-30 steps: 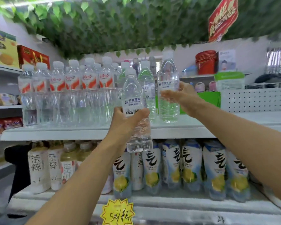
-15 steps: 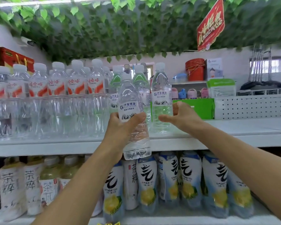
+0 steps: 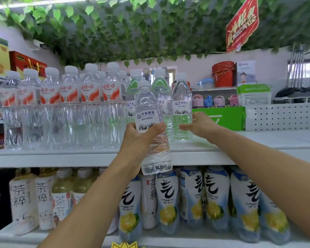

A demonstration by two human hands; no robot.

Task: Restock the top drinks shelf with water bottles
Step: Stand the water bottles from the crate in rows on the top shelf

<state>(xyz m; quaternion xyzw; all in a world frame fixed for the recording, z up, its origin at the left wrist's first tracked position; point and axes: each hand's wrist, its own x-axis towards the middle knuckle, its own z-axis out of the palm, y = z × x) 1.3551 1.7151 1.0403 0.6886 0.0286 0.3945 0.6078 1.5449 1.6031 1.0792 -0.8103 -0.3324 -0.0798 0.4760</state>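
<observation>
Your left hand [image 3: 139, 138] grips a clear water bottle [image 3: 151, 126] around its middle, thumb across the front just below the white label. As half a second ago, the bottle is held upright in front of the top shelf [image 3: 240, 149], its base hanging below the shelf's front edge and not resting on it.

Your right hand [image 3: 198, 125] has stayed low beside the placed bottle [image 3: 182, 108], which stands upright on the top shelf at the right end of the green-tinted bottles [image 3: 159, 90]. One second ago this hand held that bottle high by its label; now the fingers curl at its lower right side, thumb toward the front. Whether they grip it or only touch it cannot be determined.

The red-labelled water bottles [image 3: 70, 93] fill the left part of the top shelf in a row. To the right of the placed bottle the shelf surface is bare up to the green box [image 3: 220, 117] behind it. The lower shelf carries tea bottles [image 3: 43, 197] and lemon drink bottles [image 3: 168, 199].
</observation>
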